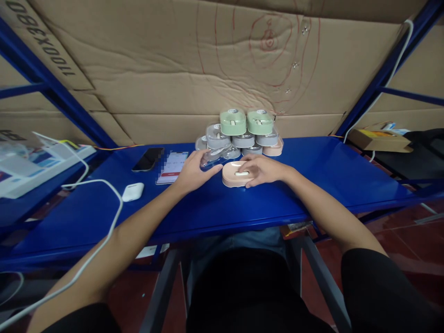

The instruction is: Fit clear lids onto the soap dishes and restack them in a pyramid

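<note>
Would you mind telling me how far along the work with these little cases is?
Looks done: a stack of green, grey and pink cases stands at the back of the blue table. In hand: the right hand rests on a pink case; the left hand holds a clear lid. That case is not yet stacked.

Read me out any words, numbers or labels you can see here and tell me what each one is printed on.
"1100X380", printed upside down on the cardboard sheet at upper left.
The lit phone screen beside the left hand: text too small and blurred to read.
The red pen scrawl on the cardboard: a drawing, no legible words.
</note>
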Demonstrator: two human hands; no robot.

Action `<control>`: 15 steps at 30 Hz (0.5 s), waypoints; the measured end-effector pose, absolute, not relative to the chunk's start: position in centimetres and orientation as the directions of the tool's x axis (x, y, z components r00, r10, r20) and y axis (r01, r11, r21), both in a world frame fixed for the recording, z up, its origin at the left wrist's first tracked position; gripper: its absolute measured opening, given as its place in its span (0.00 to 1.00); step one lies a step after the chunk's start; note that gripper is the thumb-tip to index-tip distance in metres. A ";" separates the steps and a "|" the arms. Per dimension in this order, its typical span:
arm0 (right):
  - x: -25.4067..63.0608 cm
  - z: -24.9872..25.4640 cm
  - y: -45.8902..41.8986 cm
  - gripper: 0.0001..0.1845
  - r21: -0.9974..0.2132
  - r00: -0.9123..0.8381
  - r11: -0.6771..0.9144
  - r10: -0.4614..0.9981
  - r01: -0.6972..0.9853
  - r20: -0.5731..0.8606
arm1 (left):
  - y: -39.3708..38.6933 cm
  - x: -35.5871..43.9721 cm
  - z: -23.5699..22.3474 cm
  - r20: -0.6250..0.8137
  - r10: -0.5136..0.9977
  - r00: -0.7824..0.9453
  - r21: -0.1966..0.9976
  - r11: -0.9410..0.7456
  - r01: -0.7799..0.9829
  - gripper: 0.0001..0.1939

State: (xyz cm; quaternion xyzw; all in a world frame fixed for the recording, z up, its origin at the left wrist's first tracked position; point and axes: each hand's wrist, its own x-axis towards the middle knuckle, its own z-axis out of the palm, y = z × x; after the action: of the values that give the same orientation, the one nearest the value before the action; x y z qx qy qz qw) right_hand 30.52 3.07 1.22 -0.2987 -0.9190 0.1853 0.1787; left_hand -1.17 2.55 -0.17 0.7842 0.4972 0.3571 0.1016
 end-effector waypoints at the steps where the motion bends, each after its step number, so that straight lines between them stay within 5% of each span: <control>1: 30.5 1.2 3.1 0.31 -0.447 -0.756 0.751 0.618 0.487 0.215 | 2.5 -1.2 -0.2 0.459 0.854 0.244 0.516 -0.480 0.710 0.37; 15: 30.2 1.9 2.5 0.23 -0.461 -0.729 0.742 0.636 0.487 0.252 | 2.6 -1.2 -0.1 0.466 0.852 0.238 0.518 -0.481 0.707 0.36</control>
State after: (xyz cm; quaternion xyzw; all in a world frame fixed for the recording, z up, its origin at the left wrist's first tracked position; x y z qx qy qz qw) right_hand 30.25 2.48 1.85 -0.3082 -0.9113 0.1849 0.2010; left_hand -1.22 2.55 -0.09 0.7803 0.4996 0.3627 0.0997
